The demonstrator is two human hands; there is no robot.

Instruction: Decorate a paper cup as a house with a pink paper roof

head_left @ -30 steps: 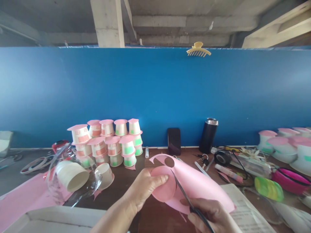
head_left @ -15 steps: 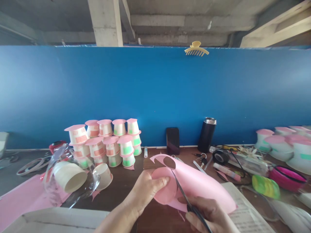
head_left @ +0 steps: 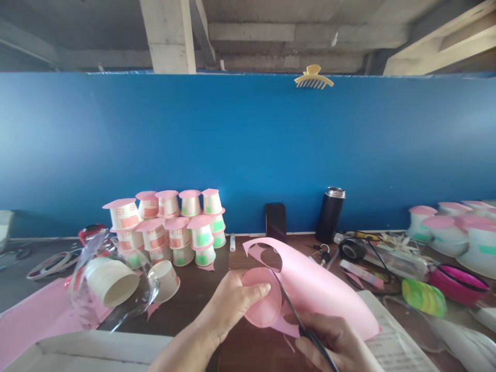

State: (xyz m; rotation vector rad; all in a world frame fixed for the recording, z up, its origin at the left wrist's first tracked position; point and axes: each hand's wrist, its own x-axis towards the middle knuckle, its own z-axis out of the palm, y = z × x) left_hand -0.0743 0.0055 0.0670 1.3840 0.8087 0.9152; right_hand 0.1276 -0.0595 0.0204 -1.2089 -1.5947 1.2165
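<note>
Blue wall behind a dark table (head_left: 201, 305) — lower centre, your left hand (head_left: 228, 305) pinches the pink paper (head_left: 310, 289); your right hand (head_left: 333, 343) is closed on scissors (head_left: 289, 305), blades in the sheet.

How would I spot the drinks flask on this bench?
Follow the foot of the blue partition right of centre. The flask stands upright there, beside a leaning black phone. Only it is a tall dark cylinder with a silver top.
</note>
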